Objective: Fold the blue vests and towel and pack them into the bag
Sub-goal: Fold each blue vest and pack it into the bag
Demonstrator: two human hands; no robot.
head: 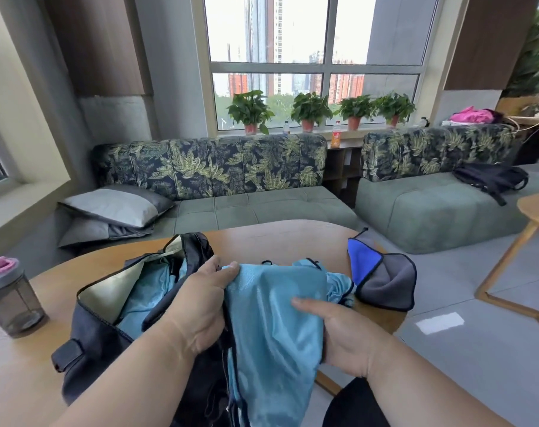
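Observation:
A folded light blue vest (pixel 271 328) is held up in front of me over the table's near edge. My left hand (pixel 200 306) grips its left edge, thumb on top. My right hand (pixel 336 331) grips its right edge, thumb across the front. A dark bag (pixel 86 343) lies open to the left, with another light blue vest (pixel 144 297) inside it. More light blue fabric (pixel 339 285) is bunched behind the held vest. A folded blue and grey towel (pixel 382 272) lies at the table's right edge.
The wooden table (pixel 262 238) carries a grey shaker bottle (pixel 9 300) with a pink lid at far left. Behind it stands a green sofa (pixel 262 208) with grey pillows (pixel 114 208). A small wooden side table (pixel 533 217) stands at right.

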